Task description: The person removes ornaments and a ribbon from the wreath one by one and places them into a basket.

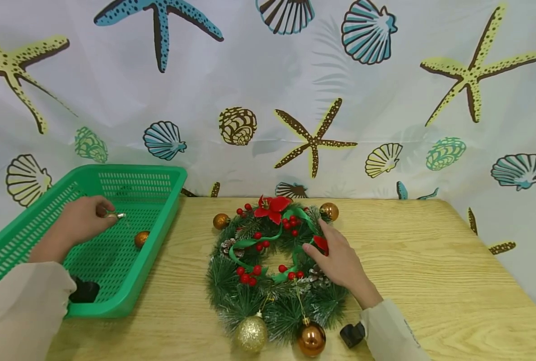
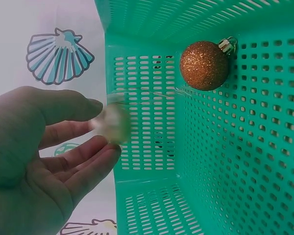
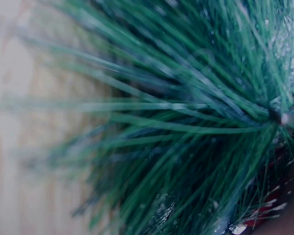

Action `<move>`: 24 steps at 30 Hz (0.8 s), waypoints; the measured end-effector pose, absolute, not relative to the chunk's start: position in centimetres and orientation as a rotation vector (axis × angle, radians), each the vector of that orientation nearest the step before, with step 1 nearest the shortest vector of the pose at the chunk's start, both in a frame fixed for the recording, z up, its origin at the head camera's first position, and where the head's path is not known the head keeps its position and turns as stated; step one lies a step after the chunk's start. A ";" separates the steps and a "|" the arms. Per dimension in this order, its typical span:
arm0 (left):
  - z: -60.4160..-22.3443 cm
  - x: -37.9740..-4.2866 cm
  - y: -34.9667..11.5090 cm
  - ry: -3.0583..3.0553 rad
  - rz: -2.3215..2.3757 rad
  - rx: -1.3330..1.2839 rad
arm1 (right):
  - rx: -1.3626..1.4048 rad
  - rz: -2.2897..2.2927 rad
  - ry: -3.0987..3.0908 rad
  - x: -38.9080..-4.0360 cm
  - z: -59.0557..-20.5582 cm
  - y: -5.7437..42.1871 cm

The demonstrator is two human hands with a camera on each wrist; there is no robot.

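Note:
My left hand (image 1: 80,220) is over the green basket and pinches a small pale gold Christmas bauble (image 2: 115,122) between thumb and fingertips. The bauble is blurred in the left wrist view; in the head view its shiny cap pokes out past the fingers. My right hand (image 1: 342,260) rests on the right side of a green Christmas wreath (image 1: 224,281), thumb and fingers spread. Red berries, pinecones, a green ribbon and a red flower (image 1: 271,208) decorate the wreath. Around its edge are a glittery gold bauble (image 1: 251,334), a shiny copper bauble (image 1: 311,339) and two smaller orange-brown ones.
The green basket (image 1: 177,193) stands at the left of the wooden table (image 1: 430,250). A glittery copper bauble (image 2: 204,66) lies inside it. A black object (image 1: 352,334) shows beside the right sleeve. Behind hangs a seashell-patterned cloth (image 1: 258,165).

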State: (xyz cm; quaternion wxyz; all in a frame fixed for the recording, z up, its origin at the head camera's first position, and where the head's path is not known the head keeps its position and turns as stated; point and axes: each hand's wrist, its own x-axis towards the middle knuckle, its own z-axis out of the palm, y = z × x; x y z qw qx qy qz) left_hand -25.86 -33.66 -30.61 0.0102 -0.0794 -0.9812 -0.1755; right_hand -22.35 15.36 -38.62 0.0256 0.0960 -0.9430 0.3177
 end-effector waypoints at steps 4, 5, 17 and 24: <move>-30.7 -25.9 -33.8 -3.078 -0.541 -0.236 | 0.297 0.987 -2.916 -22.3 -38.6 15.4; -30.7 -26.0 -33.8 -3.079 -0.542 -0.235 | 0.297 0.987 -2.916 -22.3 -38.6 15.4; -30.7 -26.0 -34.0 -3.066 -0.556 -0.262 | 0.279 1.007 -2.916 -22.0 -38.7 15.3; -29.8 -26.1 -33.4 -3.047 -0.562 -0.301 | 0.273 0.999 -2.921 -21.9 -38.8 15.1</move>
